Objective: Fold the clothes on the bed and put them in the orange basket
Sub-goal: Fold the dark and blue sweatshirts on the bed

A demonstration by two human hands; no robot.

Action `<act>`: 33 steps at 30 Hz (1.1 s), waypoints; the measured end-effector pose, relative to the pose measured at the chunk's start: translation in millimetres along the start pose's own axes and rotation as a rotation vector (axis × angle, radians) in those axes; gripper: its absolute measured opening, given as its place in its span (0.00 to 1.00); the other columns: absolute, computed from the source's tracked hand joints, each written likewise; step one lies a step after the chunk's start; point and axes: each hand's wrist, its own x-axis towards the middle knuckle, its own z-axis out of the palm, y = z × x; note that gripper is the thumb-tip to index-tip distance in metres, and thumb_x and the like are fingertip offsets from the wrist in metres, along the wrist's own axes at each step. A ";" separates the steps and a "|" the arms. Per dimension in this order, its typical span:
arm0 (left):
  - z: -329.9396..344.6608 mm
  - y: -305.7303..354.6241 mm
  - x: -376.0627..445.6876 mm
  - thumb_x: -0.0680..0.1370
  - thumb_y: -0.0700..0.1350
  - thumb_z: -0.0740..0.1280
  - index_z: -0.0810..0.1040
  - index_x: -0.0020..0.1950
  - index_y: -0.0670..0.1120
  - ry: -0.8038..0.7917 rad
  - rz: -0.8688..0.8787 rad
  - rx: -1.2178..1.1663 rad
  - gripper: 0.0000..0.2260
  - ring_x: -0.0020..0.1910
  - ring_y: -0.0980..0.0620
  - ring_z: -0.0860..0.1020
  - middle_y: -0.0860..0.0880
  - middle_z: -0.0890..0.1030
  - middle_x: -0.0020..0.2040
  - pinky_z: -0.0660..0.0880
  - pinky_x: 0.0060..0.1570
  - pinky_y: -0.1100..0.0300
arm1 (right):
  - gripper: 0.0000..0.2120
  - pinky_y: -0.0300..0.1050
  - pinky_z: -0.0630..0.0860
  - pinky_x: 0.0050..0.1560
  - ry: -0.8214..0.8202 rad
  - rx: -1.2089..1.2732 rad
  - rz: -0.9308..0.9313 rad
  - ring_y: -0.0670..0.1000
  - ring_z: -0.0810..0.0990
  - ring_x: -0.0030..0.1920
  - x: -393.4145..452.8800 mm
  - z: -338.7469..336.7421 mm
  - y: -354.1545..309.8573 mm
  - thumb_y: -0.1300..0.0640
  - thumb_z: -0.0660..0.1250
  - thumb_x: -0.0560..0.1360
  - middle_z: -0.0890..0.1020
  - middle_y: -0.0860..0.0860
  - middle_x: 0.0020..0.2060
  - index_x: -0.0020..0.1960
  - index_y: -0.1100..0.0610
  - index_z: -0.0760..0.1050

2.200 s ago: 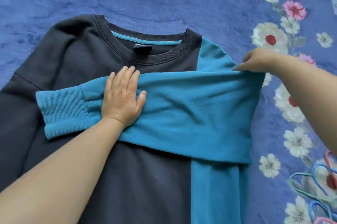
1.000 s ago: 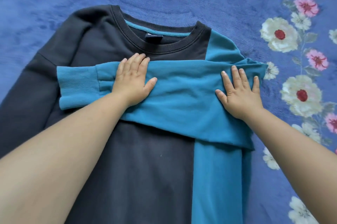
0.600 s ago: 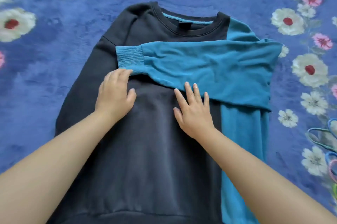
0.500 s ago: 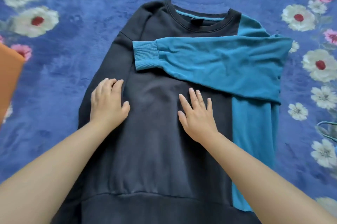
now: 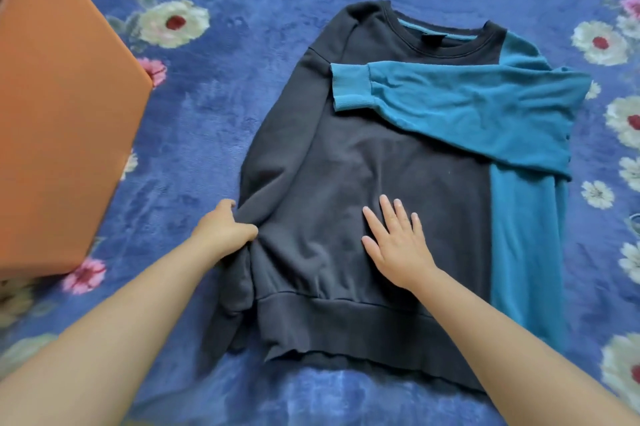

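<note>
A dark grey and teal sweatshirt (image 5: 363, 162) lies flat on the bed, collar away from me. Its teal sleeve (image 5: 460, 106) is folded across the chest, cuff pointing left. The dark left sleeve (image 5: 256, 162) lies along the body's left side. My left hand (image 5: 227, 228) grips that dark sleeve low on its outer edge, and the cloth bunches under the fingers. My right hand (image 5: 398, 242) rests flat on the lower front of the sweatshirt, fingers spread. The orange basket (image 5: 59, 120) stands at the left, close to the garment.
The bed is covered by a blue fleece blanket (image 5: 194, 134) with white and pink flowers along its left and right borders. A sliver of a hanger (image 5: 635, 223) shows at the right edge.
Both hands left the teal sleeve and slid down the body. My left hand moved to the dark sleeve's edge and took hold of it. The view swung left, bringing the orange basket in.
</note>
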 end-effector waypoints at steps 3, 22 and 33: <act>-27.2 4.0 4.0 0.74 0.41 0.63 0.73 0.54 0.45 0.105 0.081 -0.096 0.09 0.50 0.47 0.72 0.45 0.76 0.53 0.67 0.40 0.57 | 0.26 0.52 0.41 0.73 -0.086 -0.002 -0.013 0.55 0.38 0.75 -4.7 -9.3 4.2 0.45 0.44 0.81 0.39 0.52 0.75 0.76 0.49 0.41; -97.7 218.1 -57.1 0.80 0.44 0.55 0.73 0.46 0.42 -0.357 0.105 -1.426 0.09 0.38 0.47 0.77 0.43 0.78 0.42 0.77 0.34 0.57 | 0.12 0.37 0.70 0.46 0.008 0.952 0.315 0.48 0.79 0.50 -44.8 -95.2 106.4 0.55 0.55 0.81 0.79 0.48 0.51 0.64 0.49 0.68; 16.3 233.1 -14.2 0.76 0.45 0.61 0.74 0.45 0.46 0.034 0.305 0.050 0.03 0.55 0.45 0.76 0.44 0.80 0.53 0.70 0.49 0.58 | 0.17 0.46 0.71 0.48 0.116 1.027 0.615 0.56 0.77 0.50 -31.1 -88.8 221.9 0.58 0.60 0.79 0.77 0.57 0.53 0.66 0.62 0.69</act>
